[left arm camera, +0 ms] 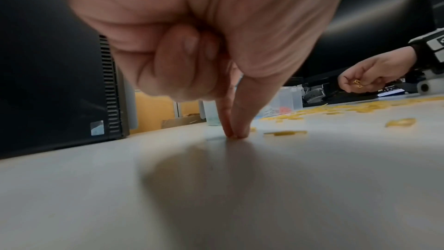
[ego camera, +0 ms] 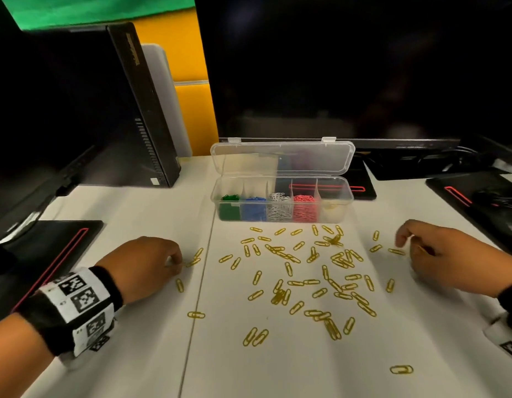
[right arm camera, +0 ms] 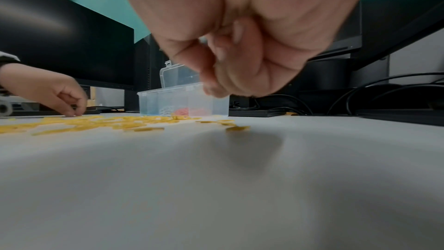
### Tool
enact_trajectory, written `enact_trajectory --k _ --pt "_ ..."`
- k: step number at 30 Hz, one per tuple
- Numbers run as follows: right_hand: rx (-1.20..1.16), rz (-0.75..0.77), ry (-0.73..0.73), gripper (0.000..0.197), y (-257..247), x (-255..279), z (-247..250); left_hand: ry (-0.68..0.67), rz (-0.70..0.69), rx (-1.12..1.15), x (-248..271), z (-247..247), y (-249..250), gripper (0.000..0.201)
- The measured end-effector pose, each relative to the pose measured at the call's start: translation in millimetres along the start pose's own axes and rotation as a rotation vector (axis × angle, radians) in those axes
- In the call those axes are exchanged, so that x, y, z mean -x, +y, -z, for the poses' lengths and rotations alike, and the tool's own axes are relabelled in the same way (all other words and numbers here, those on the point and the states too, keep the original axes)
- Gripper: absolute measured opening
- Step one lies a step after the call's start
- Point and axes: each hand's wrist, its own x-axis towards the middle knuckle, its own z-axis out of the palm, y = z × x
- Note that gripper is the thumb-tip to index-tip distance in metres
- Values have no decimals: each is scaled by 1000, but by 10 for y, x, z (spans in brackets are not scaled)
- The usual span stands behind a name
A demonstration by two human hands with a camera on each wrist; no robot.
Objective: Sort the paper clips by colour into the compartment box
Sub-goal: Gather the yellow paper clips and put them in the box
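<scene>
Both hands picking yellow clips off table.
Left hand (ego camera: 151, 261) pinches a clip at table (ego camera: 277, 369); right hand (ego camera: 444, 254) cupped, holding clips. Yellow clips (ego camera: 306, 280) scattered before open box (ego camera: 282, 205).

Tons of yellow paper clips (ego camera: 303, 275) scattered flat on the table; clear compartment box (ego camera: 282, 209), lid up, already holds green, blue, white and pink ones.
</scene>
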Motion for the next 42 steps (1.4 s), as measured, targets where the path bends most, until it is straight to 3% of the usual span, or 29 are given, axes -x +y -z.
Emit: enact_trajectory --k 4,7,9,12,14,19,22,25,28,29,34,37,39,42 --pt "-24 -51 83 32 66 -52 38 -108 33 -78 -7 41 56 10" --pt "30 -180 111 31 52 -79 32 -211 111 3 -51 72 -1 32" --pt "134 -241 64 31 43 -103 -1 -187 176 207 -75 144 -80 40" --pt "209 -245 36 27 76 -143 -54 -158 305 905 -17 272 -152 32" --pt "204 -221 29 18 85 -145 -64 -166 313 1113 34 306 -203 38" --pt "191 -200 -32 10 122 -137 -84 -244 193 986 125 269 -162 14" --pt "206 -165 -6 12 47 -116 -15 -195 -21 608 122 190 -150 23" --pt "338 -75 23 15 -229 -159 126 -183 -198 153 184 174 -88 11" --pt "299 56 118 15 -597 -361 263 -195 -312 -113 215 158 -49 67" --pt "263 87 151 17 -708 -464 294 -177 -324 -150 218 150 -49 73" --pt "193 90 152 27 -1108 -1051 335 -81 -295 -144 264 57 42 30" --pt "237 117 128 22 -1190 -1246 358 -84 -202 -34 245 68 88 44" --pt "274 145 101 14 -1198 -1277 415 -39 -167 177 187 156 106 55" --pt "298 191 131 28 -1131 -1187 540 95 -163 442 37 347 319 50"
